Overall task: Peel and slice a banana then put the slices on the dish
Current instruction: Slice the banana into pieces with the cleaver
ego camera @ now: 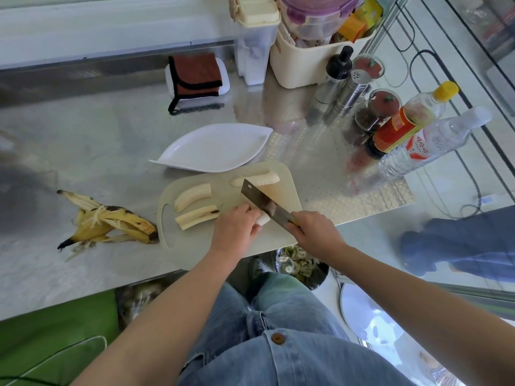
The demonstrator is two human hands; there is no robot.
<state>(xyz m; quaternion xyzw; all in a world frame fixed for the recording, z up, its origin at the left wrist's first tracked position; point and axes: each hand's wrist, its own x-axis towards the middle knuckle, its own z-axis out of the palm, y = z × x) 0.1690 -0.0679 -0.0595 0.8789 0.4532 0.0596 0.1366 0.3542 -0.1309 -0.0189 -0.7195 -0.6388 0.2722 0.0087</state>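
- Left hand [237, 228]: pins a short banana piece [263, 220] to the cutting board [223, 188], with the fingers [246, 211] curled over it and pressed together; only the pale end of the piece shows past the fingertips.
- Right hand [313, 232]: grips the handle of the knife [257, 197], fingers wrapped tightly round it, so the handle is almost hidden.
- Knife: slants away from the right fingers, up and to the left, and meets the banana piece just beside the left fingertips; the tip reaches toward the far side of the board.
- Two long banana halves [192, 196]: lie on the board to the left of the left fingers, side by side and slightly apart, the nearer one showing a dark streak.
- Curved banana length [264, 178]: lies beyond the knife tip, near the far edge of the board, well away from both sets of fingers.
- White leaf-shaped dish [214, 149]: sits on the tabletop [97, 135] beyond the left fingers, just past the board's far edge.
- Banana peel [111, 221]: lies splayed on the tabletop far left of the left fingers, with one end at the board's left edge.
- Bottles [404, 126]: lie tilted beyond and to the right of the right fingers.
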